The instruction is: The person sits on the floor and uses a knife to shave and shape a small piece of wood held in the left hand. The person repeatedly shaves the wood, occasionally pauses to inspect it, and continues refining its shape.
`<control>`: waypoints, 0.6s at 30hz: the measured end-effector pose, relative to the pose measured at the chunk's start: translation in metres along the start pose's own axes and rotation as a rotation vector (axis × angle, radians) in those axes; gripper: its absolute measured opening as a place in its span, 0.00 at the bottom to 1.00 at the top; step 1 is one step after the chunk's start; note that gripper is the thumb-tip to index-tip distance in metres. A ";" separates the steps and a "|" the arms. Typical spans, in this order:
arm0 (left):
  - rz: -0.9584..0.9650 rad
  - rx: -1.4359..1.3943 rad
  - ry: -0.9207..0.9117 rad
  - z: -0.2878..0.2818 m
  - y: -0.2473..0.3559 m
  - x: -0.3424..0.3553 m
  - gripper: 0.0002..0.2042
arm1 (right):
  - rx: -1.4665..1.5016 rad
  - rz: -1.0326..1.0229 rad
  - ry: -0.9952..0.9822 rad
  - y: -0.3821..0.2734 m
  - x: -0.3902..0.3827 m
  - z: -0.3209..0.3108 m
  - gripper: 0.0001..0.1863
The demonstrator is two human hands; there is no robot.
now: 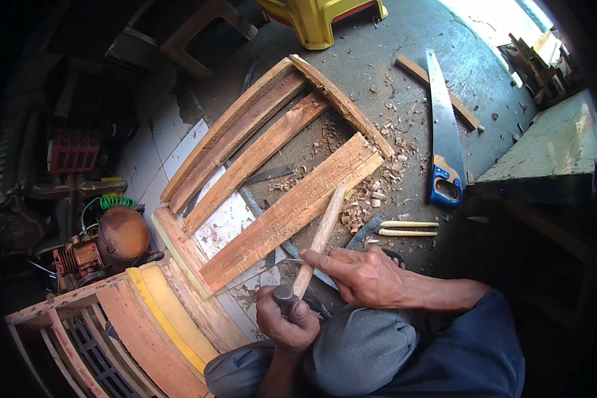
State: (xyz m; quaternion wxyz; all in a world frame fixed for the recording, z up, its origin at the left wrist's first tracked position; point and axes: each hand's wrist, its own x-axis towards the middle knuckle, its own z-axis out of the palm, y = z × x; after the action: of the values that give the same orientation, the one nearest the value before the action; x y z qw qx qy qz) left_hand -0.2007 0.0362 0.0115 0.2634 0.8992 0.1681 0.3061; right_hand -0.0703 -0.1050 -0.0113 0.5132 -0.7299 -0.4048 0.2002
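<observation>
My left hand [286, 322] is closed around the dark metal head of a hammer [322, 242]. The hammer's pale wooden handle slants up and away, its far end over a frame board. My right hand [371, 275] lies across the handle, index finger stretched along it and the other fingers curled. A thin light edge shows beside that index finger; whatever the curled fingers hold is hidden. Ahead of both hands a curved wooden frame [259, 159] rests on the floor, with a wide, rough-cut board [292, 205] on its near side.
A handsaw [446, 132] lies at right, over a wooden strip [467, 113]. Shavings [385, 166] litter the floor near two pale sticks [408, 229]. A yellow stool [312, 20] stands at the back. At left are a compressor [113, 239] and a slatted wooden piece [139, 318].
</observation>
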 end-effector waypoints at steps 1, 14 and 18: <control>0.084 0.024 -0.086 -0.008 0.000 0.015 0.23 | -0.056 0.061 0.079 0.027 0.008 0.002 0.26; 0.169 -0.141 -0.368 -0.012 -0.010 0.034 0.26 | -0.272 0.166 0.133 0.087 0.016 0.014 0.27; 0.142 -0.153 -0.368 -0.012 -0.007 0.033 0.27 | -0.298 0.126 0.123 0.100 0.021 -0.001 0.29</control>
State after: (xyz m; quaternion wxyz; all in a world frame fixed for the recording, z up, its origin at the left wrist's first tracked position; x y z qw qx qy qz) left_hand -0.1849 0.0615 0.0310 0.3348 0.9270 0.0297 0.1663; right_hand -0.0187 -0.1040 -0.0994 0.4095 -0.8327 -0.3512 0.1247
